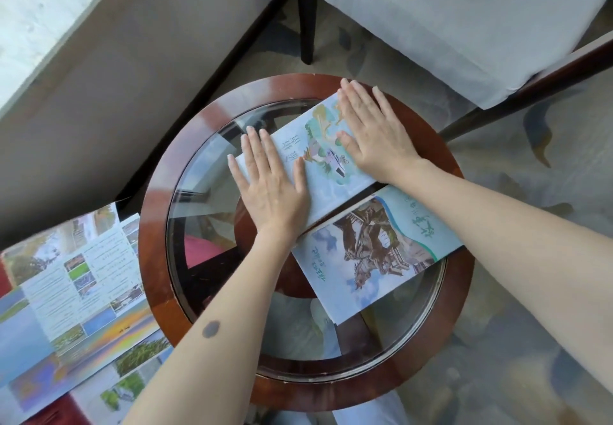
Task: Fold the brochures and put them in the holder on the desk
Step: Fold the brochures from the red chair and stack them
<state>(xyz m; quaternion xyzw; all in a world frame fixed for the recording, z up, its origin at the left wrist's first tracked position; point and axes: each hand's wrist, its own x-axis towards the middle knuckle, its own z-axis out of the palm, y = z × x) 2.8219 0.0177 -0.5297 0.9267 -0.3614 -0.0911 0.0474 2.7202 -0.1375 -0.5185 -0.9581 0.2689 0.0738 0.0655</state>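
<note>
1. Underneath all, a patterned carpet [530,308] in grey and blue covers the floor on the right and far side
2. An armchair [447,16] with a pale grey cushion and dark wooden legs stands at the far right, near the table but apart from it
3. A round table [156,225] with a reddish wooden rim and a glass top [205,165] fills the middle
4. Open brochure sheets [76,285], printed with landscape photos and text, lie spread flat at the near left, just beside the table's rim, on something red
5. A second folded brochure [371,258], showing a carved roof against sky, lies slantwise on the near right part of the glass, its right end over the rim
6. A folded brochure [321,159] with a blue-green illustrated cover lies slantwise on the far half of the table, just beside the other and parallel to it, its far right corner over the wooden rim
7. The left hand [270,189] presses flat on this brochure's near left end, fingers straight and slightly spread
8. The right hand [371,132] presses flat on its far right end, fingers straight and close together, thumb out to the side
</note>
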